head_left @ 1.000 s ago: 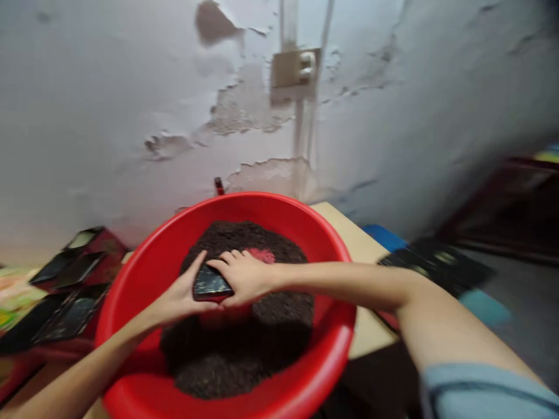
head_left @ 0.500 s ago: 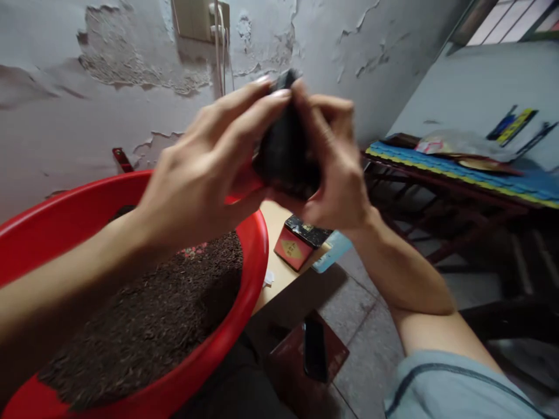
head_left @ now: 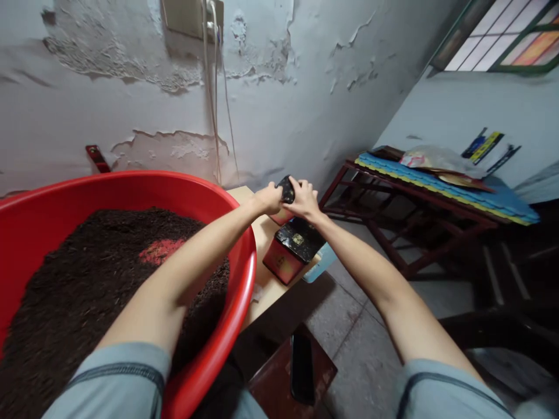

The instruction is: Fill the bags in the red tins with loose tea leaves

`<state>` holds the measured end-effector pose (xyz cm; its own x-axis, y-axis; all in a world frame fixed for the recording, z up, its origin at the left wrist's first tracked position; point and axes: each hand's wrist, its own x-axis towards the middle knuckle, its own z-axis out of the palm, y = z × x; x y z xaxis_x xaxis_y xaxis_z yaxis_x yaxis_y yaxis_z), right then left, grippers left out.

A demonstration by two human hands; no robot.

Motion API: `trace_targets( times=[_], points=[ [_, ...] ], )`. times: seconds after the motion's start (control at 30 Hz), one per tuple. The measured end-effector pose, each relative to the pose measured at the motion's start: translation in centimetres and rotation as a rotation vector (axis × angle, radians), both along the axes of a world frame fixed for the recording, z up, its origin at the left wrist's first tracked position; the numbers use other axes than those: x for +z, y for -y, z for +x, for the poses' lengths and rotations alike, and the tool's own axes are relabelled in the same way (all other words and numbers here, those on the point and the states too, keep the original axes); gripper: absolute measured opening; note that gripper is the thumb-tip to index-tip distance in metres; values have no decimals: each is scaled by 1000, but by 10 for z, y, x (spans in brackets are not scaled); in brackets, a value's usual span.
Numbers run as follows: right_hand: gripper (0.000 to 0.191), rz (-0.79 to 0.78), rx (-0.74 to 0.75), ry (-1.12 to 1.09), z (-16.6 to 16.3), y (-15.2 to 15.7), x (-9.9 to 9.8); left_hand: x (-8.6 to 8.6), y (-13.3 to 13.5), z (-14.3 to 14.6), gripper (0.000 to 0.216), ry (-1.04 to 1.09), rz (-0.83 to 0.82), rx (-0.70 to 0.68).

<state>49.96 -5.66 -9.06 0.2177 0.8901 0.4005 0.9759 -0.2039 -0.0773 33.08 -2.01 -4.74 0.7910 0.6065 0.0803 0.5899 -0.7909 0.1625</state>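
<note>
Just past rim of red tub [head_left: 250, 262], above table [head_left: 263, 231], clasping black-topped tin [head_left: 287, 189] between left hand [head_left: 269, 198] and right hand [head_left: 304, 201], pressed in from opposite sides. Probably stiff, smooth, slightly slippery; hard to judge for weight. Best squeezed by walls, not lid.

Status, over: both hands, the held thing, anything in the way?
Left hand and right hand on black-topped tin. Contact with table unclear, lower part mostly hidden. Possible crowding: second tin close on near side; red tub to the left.
</note>
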Motion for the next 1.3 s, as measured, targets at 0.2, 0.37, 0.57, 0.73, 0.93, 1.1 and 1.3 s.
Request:
trace_targets(
  times=[0.2,0.37,0.57,0.73,0.93,1.1,1.3],
  points=[
    [91,-341,-30,-63,-1,-21,-26,-25,-25,17,42,-192,-92,-31],
    [92,-441,-7,-161,20,-25,-27,-35,-38,27,55,-251,-150,-67],
    [74,-471,70,-395,57,-14,-20,-41,-59,25,65,-213,-218,-138],
    [68,-372,-219,-291,43,-10,-34,-50,-71,26,73,-160,-236,-173],
    [64,-310,-246,-205,40,-10,-35,-52,-71,18,73,-112,-260,-159],
    [62,-338,-255,-221,48,-18,-34,-50,-65,21,68,-66,-265,-143],
    [62,-355,-136,-234,55,-21,-35,-47,-67,19,66,-12,-303,-169]
  ],
)
